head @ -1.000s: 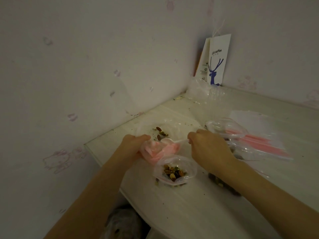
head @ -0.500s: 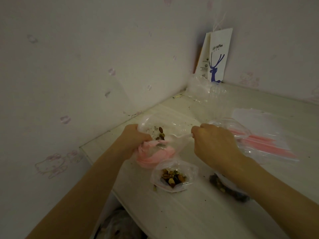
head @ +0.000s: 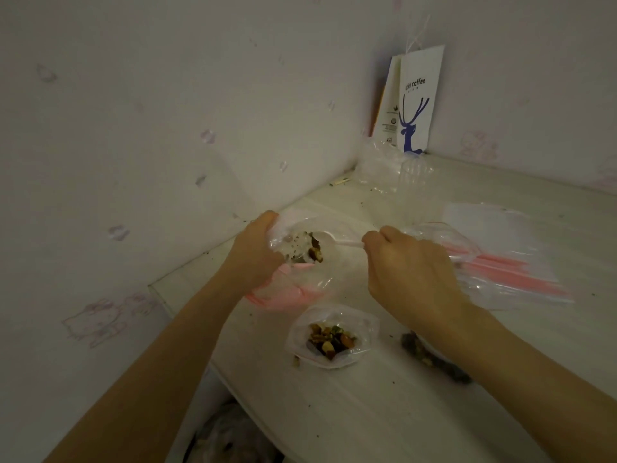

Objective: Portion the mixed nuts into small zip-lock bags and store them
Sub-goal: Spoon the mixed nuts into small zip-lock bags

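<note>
While apart, hands [head: 257,259] [head: 410,272] round bag [head: 319,279], spoon [head: 347,242].

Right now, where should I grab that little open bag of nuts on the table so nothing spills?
Pinch the small bag by its clear rim, coming straight down from above. Its mouth gapes upward and the nuts sit low in the bottom, so a side squeeze could push them out.

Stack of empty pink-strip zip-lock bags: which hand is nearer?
Right. The right hand, holding the plastic spoon, is just left of the stack; the left hand grips the nut bag farther left.
</note>
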